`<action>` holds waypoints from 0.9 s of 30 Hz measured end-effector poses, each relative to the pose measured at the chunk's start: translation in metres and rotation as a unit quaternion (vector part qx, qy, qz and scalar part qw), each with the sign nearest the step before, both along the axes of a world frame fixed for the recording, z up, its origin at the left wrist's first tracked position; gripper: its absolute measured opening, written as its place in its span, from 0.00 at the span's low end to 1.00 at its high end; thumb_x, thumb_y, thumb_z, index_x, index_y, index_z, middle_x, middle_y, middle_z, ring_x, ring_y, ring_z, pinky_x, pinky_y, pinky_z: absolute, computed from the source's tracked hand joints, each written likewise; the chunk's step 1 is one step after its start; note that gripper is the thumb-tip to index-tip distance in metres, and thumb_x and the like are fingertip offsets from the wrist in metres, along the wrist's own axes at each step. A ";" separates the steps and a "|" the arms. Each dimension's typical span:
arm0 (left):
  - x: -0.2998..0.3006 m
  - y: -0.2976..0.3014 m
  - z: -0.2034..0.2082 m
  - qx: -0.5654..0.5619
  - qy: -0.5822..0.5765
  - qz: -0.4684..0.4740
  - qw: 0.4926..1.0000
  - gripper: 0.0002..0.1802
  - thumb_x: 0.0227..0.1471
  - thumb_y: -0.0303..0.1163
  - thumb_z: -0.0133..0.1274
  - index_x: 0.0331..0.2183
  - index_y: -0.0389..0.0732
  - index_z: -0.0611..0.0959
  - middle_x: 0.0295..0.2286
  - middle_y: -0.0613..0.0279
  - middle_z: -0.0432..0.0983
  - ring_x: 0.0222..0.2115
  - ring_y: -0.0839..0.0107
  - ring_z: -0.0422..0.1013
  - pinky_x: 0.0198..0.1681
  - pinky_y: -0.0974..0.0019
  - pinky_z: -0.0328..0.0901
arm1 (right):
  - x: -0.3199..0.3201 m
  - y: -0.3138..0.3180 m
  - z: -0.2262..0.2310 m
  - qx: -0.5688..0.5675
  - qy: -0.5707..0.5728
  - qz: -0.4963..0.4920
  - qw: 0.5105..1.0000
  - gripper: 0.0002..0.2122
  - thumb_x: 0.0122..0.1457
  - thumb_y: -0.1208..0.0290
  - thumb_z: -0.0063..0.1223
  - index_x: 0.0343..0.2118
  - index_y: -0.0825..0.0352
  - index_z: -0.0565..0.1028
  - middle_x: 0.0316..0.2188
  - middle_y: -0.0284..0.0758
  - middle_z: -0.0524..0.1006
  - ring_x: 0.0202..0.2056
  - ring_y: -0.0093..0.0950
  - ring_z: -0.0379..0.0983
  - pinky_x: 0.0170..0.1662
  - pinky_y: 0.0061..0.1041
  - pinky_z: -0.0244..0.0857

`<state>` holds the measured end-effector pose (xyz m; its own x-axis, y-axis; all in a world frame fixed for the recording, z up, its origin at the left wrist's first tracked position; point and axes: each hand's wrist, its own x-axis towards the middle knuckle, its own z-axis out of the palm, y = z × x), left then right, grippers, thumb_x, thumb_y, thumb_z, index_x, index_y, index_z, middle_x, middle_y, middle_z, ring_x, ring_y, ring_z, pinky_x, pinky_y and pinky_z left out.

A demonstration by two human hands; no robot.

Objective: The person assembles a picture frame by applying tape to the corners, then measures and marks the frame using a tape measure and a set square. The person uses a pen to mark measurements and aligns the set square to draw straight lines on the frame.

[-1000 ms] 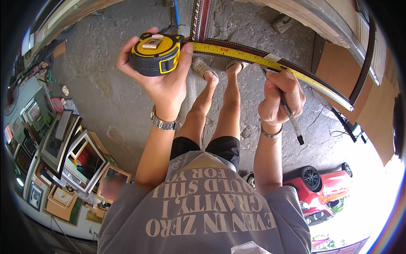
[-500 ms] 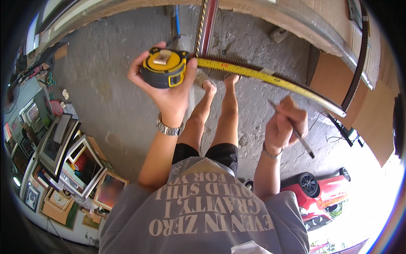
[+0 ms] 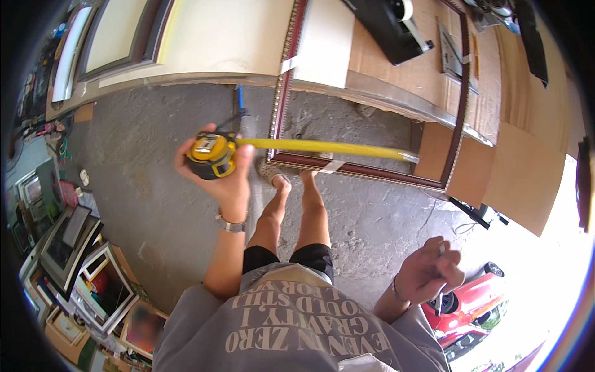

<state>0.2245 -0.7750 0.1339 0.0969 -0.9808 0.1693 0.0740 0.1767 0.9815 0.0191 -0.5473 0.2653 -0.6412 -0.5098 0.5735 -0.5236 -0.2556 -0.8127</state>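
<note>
My left hand (image 3: 230, 189) grips a yellow and black tape measure (image 3: 211, 154). Its yellow blade (image 3: 328, 147) is drawn out to the right, slightly blurred, crossing over the opening of a picture frame (image 3: 365, 173). The frame is dark red-brown with a beaded gold edge and has bits of pale tape stuck on it. Its near end juts out past the worktable's edge, above my feet. Off to the lower right, away from the frame, my right hand (image 3: 429, 271) is closed around a slim pen (image 3: 439, 302), mostly hidden by the fingers.
Across the top runs a worktable (image 3: 217, 40) bearing a black tool (image 3: 396, 37) and, at left, a grey frame (image 3: 118, 65). Brown cardboard sheets (image 3: 520, 180) hang at the right. Several frames (image 3: 102, 279) lean at lower left. A red toy car (image 3: 468, 307) stands at lower right.
The tape blade has come off the frame's near edge and now crosses its opening. My right hand has drawn back, away from the frame, with the pen. More of the tabletop shows.
</note>
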 end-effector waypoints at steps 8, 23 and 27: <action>0.001 -0.098 0.021 0.097 -0.060 -0.053 0.992 0.44 0.48 0.24 0.70 0.58 0.44 0.58 0.52 0.48 0.71 0.46 0.61 0.75 0.42 0.62 0.80 | -0.152 -0.018 0.000 0.408 0.112 -0.175 0.889 0.14 0.74 0.71 0.40 0.53 0.70 0.75 0.40 0.41 0.85 0.38 0.23 0.81 0.45 0.22 0.70; -0.059 -0.035 0.006 -0.030 -0.312 0.302 0.900 0.23 0.68 0.45 0.47 0.52 0.36 0.77 0.42 0.59 0.76 0.48 0.67 0.72 0.49 0.58 0.68 | -0.475 -0.132 -0.143 0.491 0.096 0.029 0.865 0.16 0.59 0.75 0.62 0.50 0.68 0.77 0.42 0.46 0.82 0.47 0.40 0.80 0.49 0.34 0.72; -0.117 0.106 0.022 0.459 0.208 0.328 0.799 0.32 0.67 0.61 0.37 0.44 0.39 0.75 0.42 0.58 0.78 0.48 0.62 0.73 0.55 0.50 0.64 | -0.475 -0.152 -0.140 0.518 0.119 0.056 0.845 0.17 0.55 0.75 0.64 0.48 0.69 0.77 0.38 0.46 0.82 0.41 0.42 0.80 0.46 0.36 0.71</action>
